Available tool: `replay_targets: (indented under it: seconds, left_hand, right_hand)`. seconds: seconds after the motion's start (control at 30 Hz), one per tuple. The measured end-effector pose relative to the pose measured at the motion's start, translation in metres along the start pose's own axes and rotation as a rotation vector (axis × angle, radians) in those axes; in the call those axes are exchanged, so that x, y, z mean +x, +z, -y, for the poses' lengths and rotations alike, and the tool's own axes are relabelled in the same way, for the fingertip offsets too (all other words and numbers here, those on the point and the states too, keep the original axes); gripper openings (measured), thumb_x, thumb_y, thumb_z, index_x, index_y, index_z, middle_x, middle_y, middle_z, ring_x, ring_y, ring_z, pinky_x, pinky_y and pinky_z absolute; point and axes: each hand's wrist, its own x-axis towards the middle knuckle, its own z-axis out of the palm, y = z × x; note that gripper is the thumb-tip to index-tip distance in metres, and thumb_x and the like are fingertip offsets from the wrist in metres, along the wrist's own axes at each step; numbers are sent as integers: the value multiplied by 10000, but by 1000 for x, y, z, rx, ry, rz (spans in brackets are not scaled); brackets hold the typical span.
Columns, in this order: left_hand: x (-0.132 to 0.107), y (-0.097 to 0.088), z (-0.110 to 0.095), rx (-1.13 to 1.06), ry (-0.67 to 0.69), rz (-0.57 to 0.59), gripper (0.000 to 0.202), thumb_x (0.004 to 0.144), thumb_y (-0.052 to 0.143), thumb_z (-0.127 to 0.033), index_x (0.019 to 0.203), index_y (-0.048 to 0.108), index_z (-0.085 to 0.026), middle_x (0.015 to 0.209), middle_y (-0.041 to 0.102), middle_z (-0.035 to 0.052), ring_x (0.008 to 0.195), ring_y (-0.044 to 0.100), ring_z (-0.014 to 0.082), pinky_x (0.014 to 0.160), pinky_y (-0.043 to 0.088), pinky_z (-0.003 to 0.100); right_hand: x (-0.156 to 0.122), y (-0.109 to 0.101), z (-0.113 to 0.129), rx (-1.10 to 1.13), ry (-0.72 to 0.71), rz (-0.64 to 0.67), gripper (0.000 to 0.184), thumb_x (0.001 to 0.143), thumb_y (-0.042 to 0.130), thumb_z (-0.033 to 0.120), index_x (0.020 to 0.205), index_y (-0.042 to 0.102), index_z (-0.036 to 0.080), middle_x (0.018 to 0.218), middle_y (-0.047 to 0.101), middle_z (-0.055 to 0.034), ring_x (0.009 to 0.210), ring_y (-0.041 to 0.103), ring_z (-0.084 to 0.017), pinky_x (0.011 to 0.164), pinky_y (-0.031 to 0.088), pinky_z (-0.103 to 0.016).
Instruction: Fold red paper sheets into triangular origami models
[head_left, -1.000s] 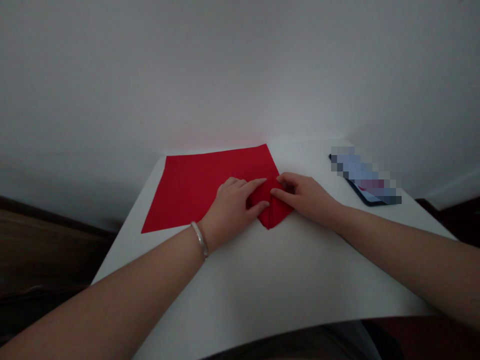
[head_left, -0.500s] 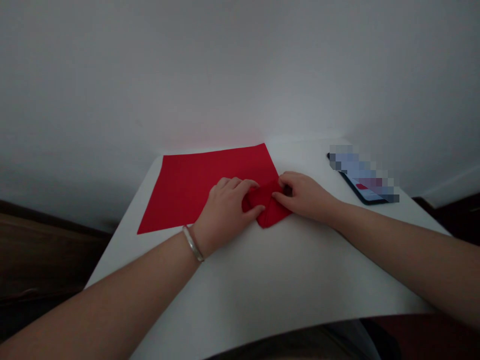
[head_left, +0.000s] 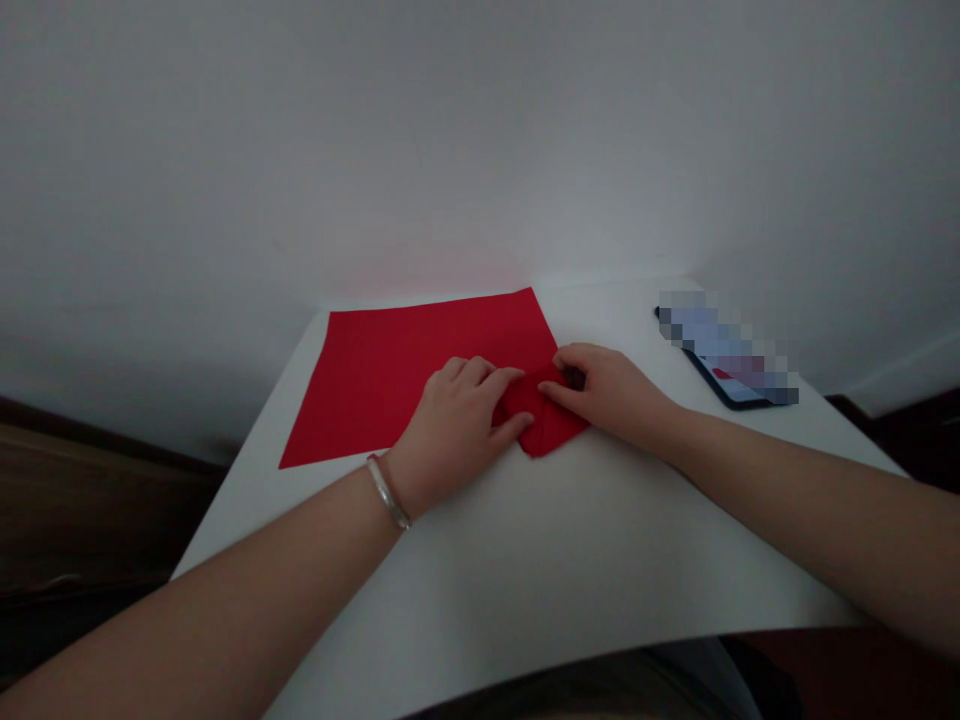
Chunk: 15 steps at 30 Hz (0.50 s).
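Note:
A small folded red paper piece (head_left: 546,425) lies on the white table (head_left: 540,560), partly over a large flat red sheet (head_left: 382,375). My left hand (head_left: 454,430), with a silver bangle on its wrist, curls its fingers over the piece's left side. My right hand (head_left: 611,390) pinches the piece's upper right edge with thumb and forefinger. Most of the folded piece is hidden under the two hands.
A phone (head_left: 724,350) with a lit, blurred screen lies at the table's right rear. A plain white wall stands right behind the table. Dark wooden floor shows at the left, and the table's near edge crosses the bottom of the view.
My left fingers have curled in from stretched out, gathering the folded piece's left side. My right hand keeps its pinch. The piece looks more bunched between the hands.

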Motion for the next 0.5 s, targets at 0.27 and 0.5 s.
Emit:
replay_targets:
  seconds: [0.27,0.5]
  left_hand:
    - [5,3,10,-128,-40,-39,342,831,614,-364,1137,617,-214,1011,644,54,989,536,252,898,418,410]
    - [5,4,11,-101,-31,-34,271,826,622,-386,1032,658,-215,981,644,54,960,534,254,859,430,412]
  right_hand:
    - [-3,-1,-8,133,46,-126,92,810,628,311,839,604,226,808,646,-13,763,552,-186,683,397,-311]
    - [-1,4,-10,156,89,-103,285,777,657,255,1059,621,225,868,657,-26,709,564,-171,662,440,-319]
